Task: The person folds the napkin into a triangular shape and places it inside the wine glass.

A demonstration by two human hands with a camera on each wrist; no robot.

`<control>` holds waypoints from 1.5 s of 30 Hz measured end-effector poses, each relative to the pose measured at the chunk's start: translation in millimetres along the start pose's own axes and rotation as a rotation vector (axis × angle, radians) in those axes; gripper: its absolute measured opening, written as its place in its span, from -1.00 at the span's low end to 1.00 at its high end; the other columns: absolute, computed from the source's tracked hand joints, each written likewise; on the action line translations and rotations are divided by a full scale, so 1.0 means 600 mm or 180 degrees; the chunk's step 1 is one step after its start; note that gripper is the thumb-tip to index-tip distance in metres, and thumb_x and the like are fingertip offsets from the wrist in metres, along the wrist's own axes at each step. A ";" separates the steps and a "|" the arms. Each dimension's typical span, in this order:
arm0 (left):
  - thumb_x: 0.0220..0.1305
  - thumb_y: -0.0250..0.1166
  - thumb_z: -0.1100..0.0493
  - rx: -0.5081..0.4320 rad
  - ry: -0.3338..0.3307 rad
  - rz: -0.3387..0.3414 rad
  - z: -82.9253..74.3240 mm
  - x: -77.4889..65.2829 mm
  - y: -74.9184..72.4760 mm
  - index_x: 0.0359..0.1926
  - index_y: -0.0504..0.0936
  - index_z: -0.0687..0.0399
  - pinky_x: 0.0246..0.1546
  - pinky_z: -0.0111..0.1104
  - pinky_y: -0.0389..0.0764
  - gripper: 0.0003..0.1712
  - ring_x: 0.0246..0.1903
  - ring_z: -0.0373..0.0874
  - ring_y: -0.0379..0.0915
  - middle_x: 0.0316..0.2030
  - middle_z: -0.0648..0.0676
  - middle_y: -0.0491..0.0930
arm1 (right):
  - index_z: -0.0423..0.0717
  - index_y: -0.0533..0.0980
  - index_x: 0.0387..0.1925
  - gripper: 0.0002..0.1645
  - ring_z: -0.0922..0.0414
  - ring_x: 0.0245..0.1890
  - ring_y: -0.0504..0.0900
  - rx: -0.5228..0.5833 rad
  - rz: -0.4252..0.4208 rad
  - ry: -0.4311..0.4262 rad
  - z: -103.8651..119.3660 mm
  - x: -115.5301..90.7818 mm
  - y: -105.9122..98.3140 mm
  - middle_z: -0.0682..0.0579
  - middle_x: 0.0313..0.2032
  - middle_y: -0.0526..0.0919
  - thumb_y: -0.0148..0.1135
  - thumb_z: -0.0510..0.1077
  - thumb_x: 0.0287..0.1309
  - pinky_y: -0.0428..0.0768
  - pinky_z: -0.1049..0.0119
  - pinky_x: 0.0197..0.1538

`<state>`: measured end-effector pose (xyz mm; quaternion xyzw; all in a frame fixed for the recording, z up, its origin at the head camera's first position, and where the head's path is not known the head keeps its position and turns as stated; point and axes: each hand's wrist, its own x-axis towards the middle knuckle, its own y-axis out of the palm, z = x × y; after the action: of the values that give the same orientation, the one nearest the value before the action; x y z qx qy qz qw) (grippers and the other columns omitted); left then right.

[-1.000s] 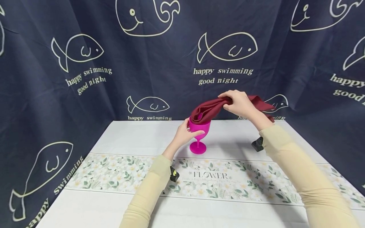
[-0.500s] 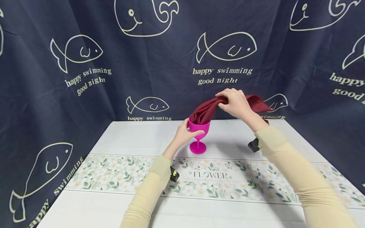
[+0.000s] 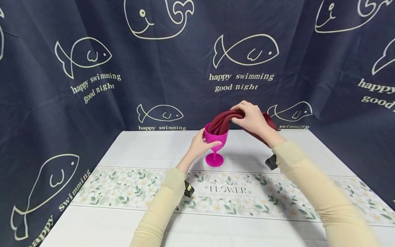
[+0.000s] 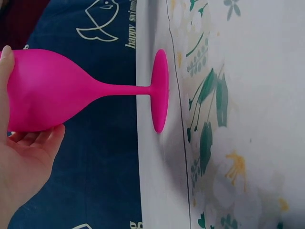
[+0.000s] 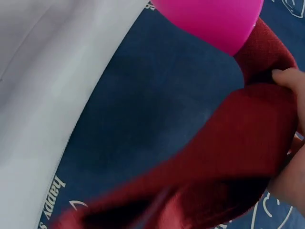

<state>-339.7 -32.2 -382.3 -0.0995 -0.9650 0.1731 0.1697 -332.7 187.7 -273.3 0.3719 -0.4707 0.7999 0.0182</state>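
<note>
A bright pink goblet [image 3: 216, 141] stands upright on the table, its round foot flat in the head view. My left hand [image 3: 197, 144] grips its bowl from the left side, thumb across the front and fingers behind. One end of a dark red cloth napkin [image 3: 219, 122] sits inside the bowl. The cloth arches up over the rim to my right hand [image 3: 251, 118], which pinches it between thumb and fingers to the right of the goblet. Its loose end hangs behind and below that hand; in the right wrist view the napkin [image 5: 228, 138] droops in a wide fold.
The white table [image 3: 148, 147] carries a printed floral band [image 3: 123, 187] with the word FLOWER. Behind it hangs a dark blue curtain [image 3: 172, 79] with fish drawings, close along the table's far edge. A black wrist device [image 3: 189, 188] is strapped on the left arm.
My right hand rose slightly, then came lower and left toward the goblet with the napkin. The cloth's end now sits deeper in the bowl. My left hand and the goblet stay in place.
</note>
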 end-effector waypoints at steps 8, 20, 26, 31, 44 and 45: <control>-0.05 0.46 -0.13 -0.0011 0.0022 -0.0011 0.000 -0.001 0.004 0.34 0.21 0.00 0.13 -0.23 0.48 -0.03 0.16 -0.04 0.41 0.17 0.05 0.44 | -0.06 0.59 -0.10 -0.67 0.12 -0.35 0.44 0.0459 0.0186 0.0040 -0.007 -0.015 0.007 0.04 -0.25 0.57 0.20 -0.19 0.03 0.38 0.21 -0.24; -0.05 0.46 -0.11 -0.0044 -0.0012 -0.0014 -0.001 0.000 0.002 0.36 0.19 -0.05 0.14 -0.24 0.47 -0.02 0.17 -0.06 0.39 0.19 0.03 0.42 | -0.16 0.59 -0.02 -0.63 -0.03 -0.08 0.58 0.0674 0.0270 -0.0278 -0.027 -0.025 0.017 -0.11 -0.14 0.65 0.30 -0.28 0.08 0.51 0.04 0.00; -0.01 0.45 -0.04 -0.0108 -0.0036 0.0056 -0.003 0.000 0.003 0.39 0.15 -0.04 0.17 -0.21 0.44 -0.02 0.20 -0.02 0.35 0.23 0.07 0.38 | -0.14 0.61 -0.04 -0.63 -0.02 -0.13 0.60 0.0609 0.0175 -0.0287 -0.030 -0.028 0.028 -0.11 -0.17 0.67 0.32 -0.30 0.05 0.56 0.07 -0.07; -0.01 0.46 -0.03 -0.0087 -0.0017 0.0025 -0.003 -0.001 0.006 0.37 0.17 -0.05 0.15 -0.23 0.46 -0.04 0.18 -0.04 0.38 0.21 0.06 0.41 | -0.13 0.61 -0.03 -0.60 -0.03 -0.15 0.61 0.0612 0.0145 -0.0284 -0.028 -0.031 0.030 -0.11 -0.18 0.67 0.35 -0.28 0.02 0.56 0.04 -0.09; 0.00 0.44 -0.05 0.0046 0.0045 -0.0063 -0.011 -0.003 0.009 0.40 0.10 -0.01 0.06 -0.19 0.51 0.01 0.11 -0.01 0.34 0.22 0.10 0.28 | -0.18 0.58 -0.08 -0.60 -0.02 -0.18 0.53 0.0423 -0.0094 -0.0311 -0.025 -0.045 0.021 -0.11 -0.16 0.56 0.41 -0.27 -0.04 0.53 0.03 -0.05; 0.00 0.44 -0.06 0.0076 0.0050 -0.0077 -0.013 -0.004 0.008 0.42 0.05 -0.01 0.07 -0.18 0.51 0.05 0.13 -0.01 0.32 0.25 0.10 0.25 | -0.17 0.57 -0.10 -0.61 -0.03 -0.18 0.52 0.0385 -0.0124 -0.0313 -0.025 -0.047 0.020 -0.10 -0.17 0.54 0.41 -0.26 -0.05 0.53 0.03 -0.06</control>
<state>-334.2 -26.3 -377.7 -0.0871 -0.9627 0.1818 0.1805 -325.6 201.3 -303.7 0.4202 -0.4145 0.8071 -0.0119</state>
